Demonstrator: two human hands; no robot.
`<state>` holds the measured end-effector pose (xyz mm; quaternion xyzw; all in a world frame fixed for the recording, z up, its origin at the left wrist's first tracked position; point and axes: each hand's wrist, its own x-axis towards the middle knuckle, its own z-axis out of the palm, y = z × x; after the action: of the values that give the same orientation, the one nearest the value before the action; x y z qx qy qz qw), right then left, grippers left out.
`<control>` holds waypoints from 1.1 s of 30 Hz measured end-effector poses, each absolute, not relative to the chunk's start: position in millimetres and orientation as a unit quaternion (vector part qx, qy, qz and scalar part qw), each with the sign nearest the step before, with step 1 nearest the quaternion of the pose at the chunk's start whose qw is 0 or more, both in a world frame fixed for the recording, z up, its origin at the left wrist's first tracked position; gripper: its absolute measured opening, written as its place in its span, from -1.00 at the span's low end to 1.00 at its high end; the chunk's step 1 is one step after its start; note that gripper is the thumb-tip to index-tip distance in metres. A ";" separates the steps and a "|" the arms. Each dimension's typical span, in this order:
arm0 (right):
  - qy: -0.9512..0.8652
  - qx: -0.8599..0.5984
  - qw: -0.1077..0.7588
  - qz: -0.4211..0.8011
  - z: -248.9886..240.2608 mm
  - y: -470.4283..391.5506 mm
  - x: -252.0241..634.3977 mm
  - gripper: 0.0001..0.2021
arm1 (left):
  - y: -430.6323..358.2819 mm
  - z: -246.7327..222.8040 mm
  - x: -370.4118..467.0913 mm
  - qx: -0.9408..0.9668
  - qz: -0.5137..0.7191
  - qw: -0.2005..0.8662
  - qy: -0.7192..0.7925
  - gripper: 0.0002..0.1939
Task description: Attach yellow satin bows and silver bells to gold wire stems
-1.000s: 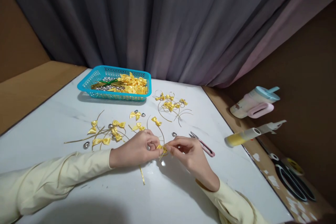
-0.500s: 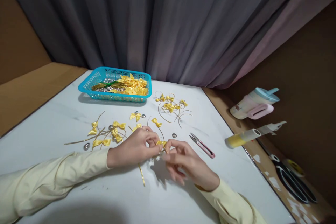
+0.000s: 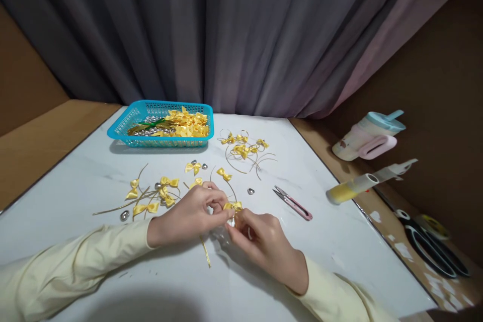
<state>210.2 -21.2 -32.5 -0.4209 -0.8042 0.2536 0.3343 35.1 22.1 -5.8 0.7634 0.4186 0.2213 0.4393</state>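
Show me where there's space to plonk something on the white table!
There's bare white table between the pink snips and the right sleeve, and a patch between the blue basket and the yellow bows on the left. It's crowded around the left hand: bows, gold wires, silver hearts.

Worktop (image 3: 350, 244): white, faintly grey-veined. Directly on it: blue basket (image 3: 116, 135), far left; yellow bows (image 3: 146, 209), thin gold cords (image 3: 205, 251) and small silver pieces (image 3: 125, 216) scattered across the middle; pink-handled snips (image 3: 298, 206) towards the right.
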 end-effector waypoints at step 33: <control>-0.708 -0.434 0.379 0.408 -25.5 -13.9 207.6 -0.71 | 20.7 -2.6 54.7 0.692 0.332 0.439 0.467 -0.68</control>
<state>207.6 -13.9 -25.5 -0.4345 -0.7079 0.4077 0.3793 54.7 20.7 -2.6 0.6920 0.4670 0.3317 0.4394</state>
